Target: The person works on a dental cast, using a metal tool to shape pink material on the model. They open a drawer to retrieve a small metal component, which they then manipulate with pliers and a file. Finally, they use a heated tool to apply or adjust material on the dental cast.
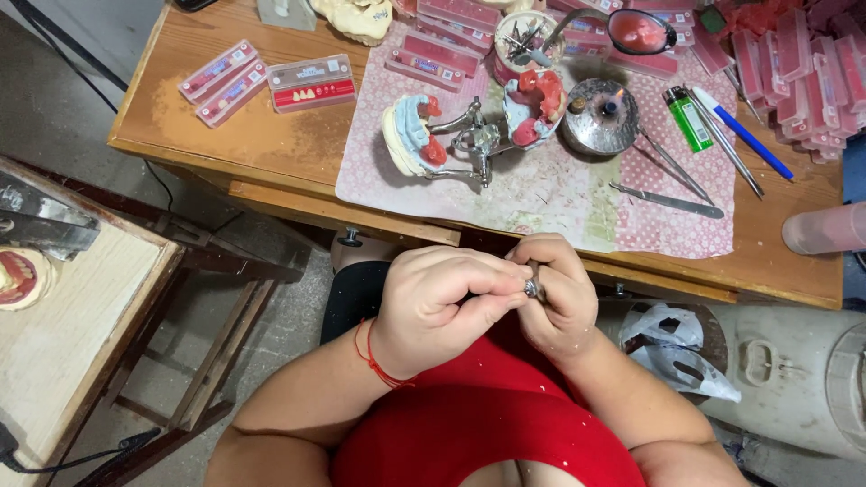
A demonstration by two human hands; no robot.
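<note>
Metal tool (pixel 533 287) pinched between both hands: left hand (pixel 439 307) fingers curled, right hand (pixel 561 298) clamped; fine fingertip work under way, steady grip needed next

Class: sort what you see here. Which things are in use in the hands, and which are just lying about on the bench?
In use:
left hand
right hand
small metal tool, pinched between both

Lying about:
lighter
blue pen
burner
tooth cards
articulator

wooden table (pixel 271 149) — patterned mat (pixel 550 194), tooth cards (pixel 311 83), green lighter (pixel 689 119), blue pen (pixel 749 137)
</note>
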